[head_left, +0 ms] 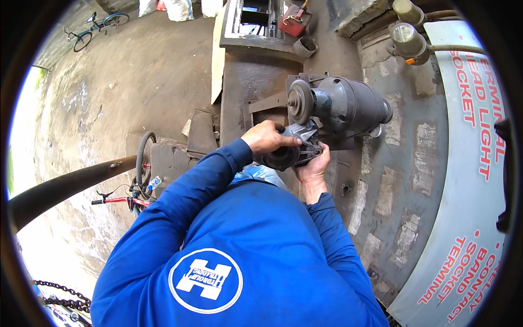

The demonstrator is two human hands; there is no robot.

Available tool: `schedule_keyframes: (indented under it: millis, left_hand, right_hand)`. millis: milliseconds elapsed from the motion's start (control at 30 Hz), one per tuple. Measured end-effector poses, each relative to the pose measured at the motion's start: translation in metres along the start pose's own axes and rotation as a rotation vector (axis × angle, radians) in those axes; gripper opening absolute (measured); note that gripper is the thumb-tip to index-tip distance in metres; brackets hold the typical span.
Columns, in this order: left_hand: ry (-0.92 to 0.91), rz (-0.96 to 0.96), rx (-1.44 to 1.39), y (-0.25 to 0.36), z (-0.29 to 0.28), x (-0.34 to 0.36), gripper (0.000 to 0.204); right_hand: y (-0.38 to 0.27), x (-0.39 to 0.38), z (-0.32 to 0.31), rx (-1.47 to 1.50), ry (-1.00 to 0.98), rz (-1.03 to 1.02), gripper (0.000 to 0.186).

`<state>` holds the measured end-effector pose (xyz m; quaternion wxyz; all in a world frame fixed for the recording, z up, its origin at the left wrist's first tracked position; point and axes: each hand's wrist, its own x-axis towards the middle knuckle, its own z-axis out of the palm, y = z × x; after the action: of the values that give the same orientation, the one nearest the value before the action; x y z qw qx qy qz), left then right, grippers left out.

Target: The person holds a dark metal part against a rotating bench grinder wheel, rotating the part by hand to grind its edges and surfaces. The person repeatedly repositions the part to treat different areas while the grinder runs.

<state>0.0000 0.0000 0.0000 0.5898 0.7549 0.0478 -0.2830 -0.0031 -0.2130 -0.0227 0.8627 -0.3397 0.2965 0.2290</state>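
Observation:
Both my hands hold a dark grey metal machine part (294, 148) with a round housing and a lighter cast bracket on top. My left hand (268, 137) grips it from above on the left side. Under its right end, my right hand (313, 168) cups it from below. The part sits just below the grinding wheel (299, 101) of a grey bench grinder (340, 103), close to the wheel; I cannot tell whether they touch. My blue sleeves and blue shirt fill the lower middle of the view.
The grinder stands on a dark metal stand (256, 82). A red bicycle (131, 191) leans at the left beside a thick dark pipe (60, 188). A white curved signboard (474, 180) runs along the right. Another bicycle (95, 27) is far off, top left.

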Motion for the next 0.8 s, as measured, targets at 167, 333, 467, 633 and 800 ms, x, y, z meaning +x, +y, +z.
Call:
schedule_keyframes:
  millis: [167, 333, 467, 633, 800]
  left_hand:
    - [-0.019, -0.006, -0.145, -0.004, 0.003, 0.004, 0.088]
    - [0.0, -0.011, -0.217, -0.019, 0.008, 0.003, 0.076]
    - [0.005, -0.055, -0.244, -0.029, 0.003, 0.007, 0.074]
    - [-0.025, -0.083, -0.305, -0.033, 0.01, -0.003, 0.077]
    - [0.093, 0.0, -0.297, -0.034, 0.033, -0.017, 0.104]
  right_hand:
    - [-0.006, 0.011, -0.005, -0.057, 0.035, 0.008, 0.059]
    - [0.003, 0.013, -0.01, -0.052, 0.022, -0.01, 0.056]
    - [0.012, 0.018, -0.013, -0.061, -0.006, 0.005, 0.055]
    - [0.013, 0.012, -0.013, -0.119, -0.045, -0.006, 0.067]
    - [0.025, -0.006, -0.023, -0.221, 0.006, -0.104, 0.057]
